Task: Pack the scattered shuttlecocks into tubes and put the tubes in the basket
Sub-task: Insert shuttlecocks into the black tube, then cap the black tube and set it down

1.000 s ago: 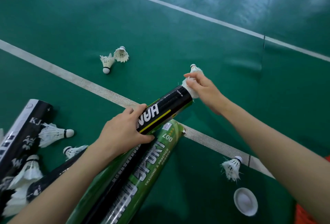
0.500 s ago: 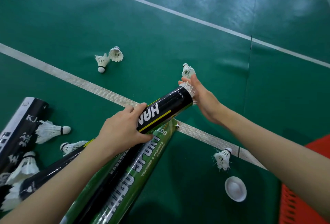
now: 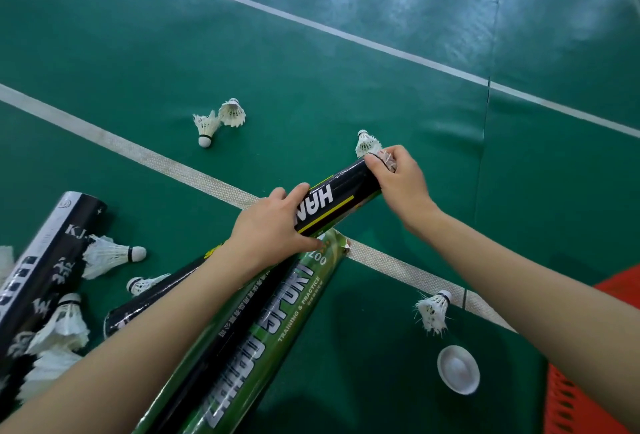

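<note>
Tube: The black cardboard tube [image 3: 341, 196] with white lettering and a yellow stripe is slanting off the floor between both hands, its open mouth under the right fingers.
Shuttlecock going in: The white feathered shuttlecock [image 3: 388, 158] is showing only as a fringe of feather tips between those fingers. A second ago its whole skirt was sticking out.
Right hand: The right hand [image 3: 401, 184] is curling its fingers over the tube's rim and gripping it. Half a second ago its palm was lying open against the feathers.
Left hand: The left hand [image 3: 273, 229] is still wrapping fingers and thumb round the tube's middle, steadying it.
Meaning: This shuttlecock is probably seating inside, so the person is likely freeing the right hand for the next one.
Still loose: A second white shuttlecock [image 3: 367, 144] is lying just beyond the right fingertips, and a shuttlecock pair [image 3: 218, 120] is lying well beyond the left fingers.
Waiting: A white round cap [image 3: 458, 369] and an orange slatted basket [image 3: 588, 399] are sitting well apart from all fingers.
Beneath: A green printed tube [image 3: 277, 312] is lying just under the left fingers.
</note>
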`<state>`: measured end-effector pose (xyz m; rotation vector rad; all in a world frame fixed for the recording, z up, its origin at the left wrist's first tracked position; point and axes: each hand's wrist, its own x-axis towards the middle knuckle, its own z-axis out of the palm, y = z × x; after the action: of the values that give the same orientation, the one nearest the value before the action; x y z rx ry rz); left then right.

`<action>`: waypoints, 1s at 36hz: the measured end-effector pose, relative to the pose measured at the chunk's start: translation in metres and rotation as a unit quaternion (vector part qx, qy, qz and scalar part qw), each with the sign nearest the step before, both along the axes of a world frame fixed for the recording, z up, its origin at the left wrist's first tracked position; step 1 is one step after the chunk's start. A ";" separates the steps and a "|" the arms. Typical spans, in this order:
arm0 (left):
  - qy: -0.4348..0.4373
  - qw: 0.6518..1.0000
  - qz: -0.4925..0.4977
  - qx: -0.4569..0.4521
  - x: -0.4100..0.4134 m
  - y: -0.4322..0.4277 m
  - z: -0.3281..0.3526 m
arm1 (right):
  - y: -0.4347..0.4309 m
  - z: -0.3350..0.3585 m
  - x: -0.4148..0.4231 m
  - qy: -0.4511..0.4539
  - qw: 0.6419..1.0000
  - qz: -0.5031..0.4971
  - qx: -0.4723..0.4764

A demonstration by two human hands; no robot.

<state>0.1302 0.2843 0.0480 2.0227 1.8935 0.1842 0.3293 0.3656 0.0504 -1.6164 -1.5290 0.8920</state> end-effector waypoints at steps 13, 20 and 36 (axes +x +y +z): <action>-0.020 0.999 -0.030 -0.031 0.029 0.029 0.024 | 0.019 0.031 0.032 0.088 0.994 -0.030 -0.056; -0.130 0.986 -0.056 -0.088 0.052 0.040 0.039 | 0.037 0.053 0.057 0.067 0.996 -0.040 -0.047; -0.424 0.899 0.021 -0.104 0.098 0.084 0.073 | 0.071 0.172 0.036 -0.219 0.956 0.062 0.188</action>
<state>0.2283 0.3680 0.1205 1.3984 1.3139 0.7115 0.3648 0.4368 0.2227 -1.5052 -1.9807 0.2769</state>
